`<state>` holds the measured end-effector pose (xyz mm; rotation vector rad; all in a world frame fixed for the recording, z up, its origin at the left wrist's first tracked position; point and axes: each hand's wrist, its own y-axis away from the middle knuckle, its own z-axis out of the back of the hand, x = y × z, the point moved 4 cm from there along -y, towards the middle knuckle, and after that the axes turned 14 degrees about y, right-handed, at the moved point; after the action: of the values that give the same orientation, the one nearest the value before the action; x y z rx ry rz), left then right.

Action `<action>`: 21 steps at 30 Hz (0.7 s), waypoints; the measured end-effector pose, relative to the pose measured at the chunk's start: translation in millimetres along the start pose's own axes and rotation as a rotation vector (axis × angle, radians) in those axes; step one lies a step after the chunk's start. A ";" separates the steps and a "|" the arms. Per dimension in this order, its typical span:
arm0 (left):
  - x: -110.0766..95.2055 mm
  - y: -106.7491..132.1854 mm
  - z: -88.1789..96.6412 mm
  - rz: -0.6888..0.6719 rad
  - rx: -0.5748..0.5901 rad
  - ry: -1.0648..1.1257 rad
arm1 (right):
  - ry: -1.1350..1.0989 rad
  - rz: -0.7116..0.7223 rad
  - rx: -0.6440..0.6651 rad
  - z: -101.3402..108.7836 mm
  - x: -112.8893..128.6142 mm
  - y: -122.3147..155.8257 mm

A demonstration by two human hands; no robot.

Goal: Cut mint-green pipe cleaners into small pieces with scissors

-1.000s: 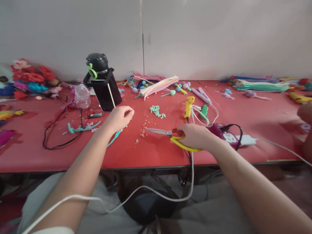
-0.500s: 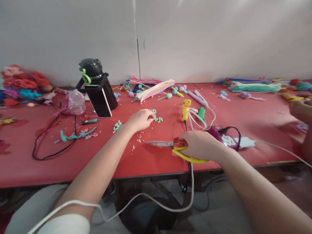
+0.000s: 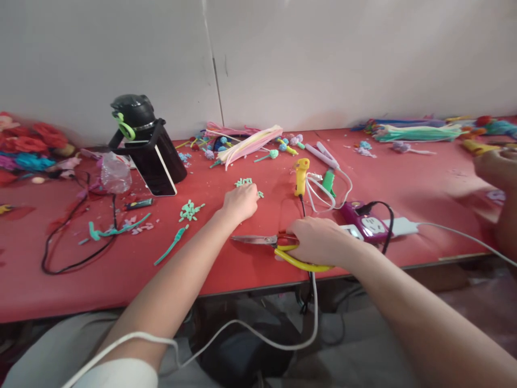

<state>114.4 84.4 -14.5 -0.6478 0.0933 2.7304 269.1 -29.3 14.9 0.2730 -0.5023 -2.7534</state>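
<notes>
My right hand (image 3: 313, 240) grips scissors (image 3: 256, 240) with yellow and red handles, their blades pointing left over the red table. My left hand (image 3: 241, 202) is curled down at the near side of a scatter of small mint-green pieces (image 3: 242, 182). Its fingertips are hidden, so whatever they pinch does not show. Left of that hand lies another little heap of green pieces (image 3: 189, 211). Below the heap, beside my left forearm, rests a green fuzzy stem (image 3: 172, 245) with a bumpy end.
Behind my right hand stand a yellow glue gun (image 3: 301, 177) and a purple power strip (image 3: 365, 222) with cords. A black flask (image 3: 155, 151) stands at left. Bundles of pipe cleaners (image 3: 254, 144) lie along the wall. Another person's hand (image 3: 496, 168) is at far right.
The view has shifted slightly. My left hand has turned its fingers downward by the green pieces, and my forearm has moved right, uncovering more of the heap and the green stem. The scissors remain held.
</notes>
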 end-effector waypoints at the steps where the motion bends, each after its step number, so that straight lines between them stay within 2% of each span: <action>1: 0.9 1.1 4.0 -0.011 -0.035 0.026 | 0.000 0.003 -0.007 -0.1 -0.6 -0.6; 5: 16.4 19.5 37.7 -0.095 -0.233 0.186 | -0.037 -0.015 -0.035 -2.3 -7.3 -4.9; 8: 44.5 53.2 64.2 -0.074 -0.355 0.403 | -0.094 -0.092 -0.100 -5.9 -15.4 -14.2; 10: 61.4 82.5 71.3 -0.064 -0.419 0.570 | -0.211 -0.149 -0.177 -8.8 -16.9 -23.3; 13: 71.2 121.1 58.2 -0.053 -0.408 0.744 | -0.656 -0.059 -0.256 -13.7 -0.5 -36.7; 16: 63.9 141.7 31.8 -0.053 -0.328 0.854 | -1.149 0.090 -0.319 -14.2 28.6 -42.0; 18: 56.8 146.2 18.5 -0.048 -0.292 0.912 | -1.287 0.120 -0.367 -13.8 44.5 -41.3; 21: 48.6 146.4 12.0 -0.060 -0.269 0.952 | -1.335 0.111 -0.389 -16.7 57.0 -39.2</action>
<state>19.6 -37.2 -27.4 -1.9198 -0.0744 2.1478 209.2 -19.8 -22.3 -1.6676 -0.2017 -2.4539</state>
